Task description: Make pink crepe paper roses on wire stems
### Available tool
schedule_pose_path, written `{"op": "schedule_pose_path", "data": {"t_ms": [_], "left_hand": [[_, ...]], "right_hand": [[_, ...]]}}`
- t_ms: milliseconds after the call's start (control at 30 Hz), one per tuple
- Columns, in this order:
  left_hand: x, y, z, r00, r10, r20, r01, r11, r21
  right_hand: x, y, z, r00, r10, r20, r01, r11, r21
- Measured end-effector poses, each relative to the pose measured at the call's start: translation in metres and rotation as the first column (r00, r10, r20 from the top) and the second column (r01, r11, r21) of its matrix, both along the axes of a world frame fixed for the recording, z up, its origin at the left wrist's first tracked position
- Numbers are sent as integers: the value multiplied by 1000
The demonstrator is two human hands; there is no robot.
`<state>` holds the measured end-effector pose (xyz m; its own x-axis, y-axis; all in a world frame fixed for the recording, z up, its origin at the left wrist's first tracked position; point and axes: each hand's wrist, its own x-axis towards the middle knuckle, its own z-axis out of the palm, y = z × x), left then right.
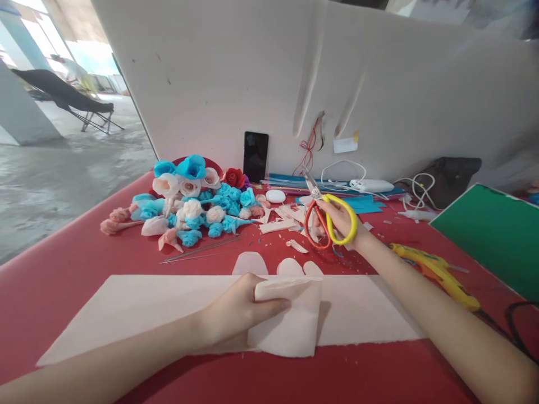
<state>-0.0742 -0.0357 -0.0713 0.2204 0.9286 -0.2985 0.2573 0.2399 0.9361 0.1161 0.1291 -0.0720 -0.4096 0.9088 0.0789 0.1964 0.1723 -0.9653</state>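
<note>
My left hand (pixel 242 308) pinches a folded piece of pale pink crepe paper (pixel 295 322), thumb on the near face and fingers behind it. Beneath it a long pale sheet of crepe paper (pixel 147 297) lies across the red table. My right hand (pixel 337 221) is closed on scissors (pixel 314 191) with one red and one yellow handle loop. Their blades point up and away, apart from the folded paper. Rounded cut paper petals (pixel 250 264) lie just beyond the sheet's far edge.
Blue, white and pink paper flowers (pixel 197 207) are heaped at the back left. A phone (pixel 255 156) leans on the wall. Paper scraps (pixel 280 224) litter the middle. At right are a yellow glue gun (pixel 438 275), a green board (pixel 492 241) and a black bag (pixel 452 179).
</note>
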Motion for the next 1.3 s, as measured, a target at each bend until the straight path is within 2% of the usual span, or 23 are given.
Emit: {"op": "schedule_pose_path", "data": {"t_ms": [200,300,367,433,533,633,733,800,900,967,1067,1167,1300], "left_hand": [[1,0,-3,1000,1,-9,-1,1000,-1],[3,-1,-7,998,66,5,-65,996,-66],[4,-1,-6,993,94,66,-83,984,-155],[3,0,-3,974,175,143,-141,965,-221],[0,7,8,907,299,298,-252,950,-187],[-7,20,27,819,329,470,-330,940,-85],[-15,38,49,719,386,578,-465,885,-12],[-18,51,63,672,379,637,-505,863,19],[-22,67,73,606,303,735,-493,869,48],[-24,75,74,593,281,754,-483,874,54],[-26,81,68,586,269,764,-484,873,63],[-26,85,61,581,263,771,-492,867,76],[-22,84,58,592,277,757,-498,864,73]], "right_hand": [[1,17,-7,985,-159,-64,157,987,-31],[-3,14,2,983,-152,-99,149,988,-38],[-4,9,11,983,-132,-127,128,991,-40],[0,4,19,982,-113,-154,107,993,-42],[8,-7,25,979,-68,-192,60,997,-51],[12,-24,27,973,15,-232,-28,998,-53],[11,-48,32,959,120,-256,-137,989,-49],[9,-66,37,931,196,-307,-235,968,-93],[8,-89,43,887,249,-390,-348,914,-210],[8,-100,45,873,297,-386,-407,880,-244],[6,-110,47,870,396,-295,-472,840,-266],[4,-116,49,868,440,-230,-492,824,-280],[3,-117,51,866,448,-222,-496,822,-279]]}}
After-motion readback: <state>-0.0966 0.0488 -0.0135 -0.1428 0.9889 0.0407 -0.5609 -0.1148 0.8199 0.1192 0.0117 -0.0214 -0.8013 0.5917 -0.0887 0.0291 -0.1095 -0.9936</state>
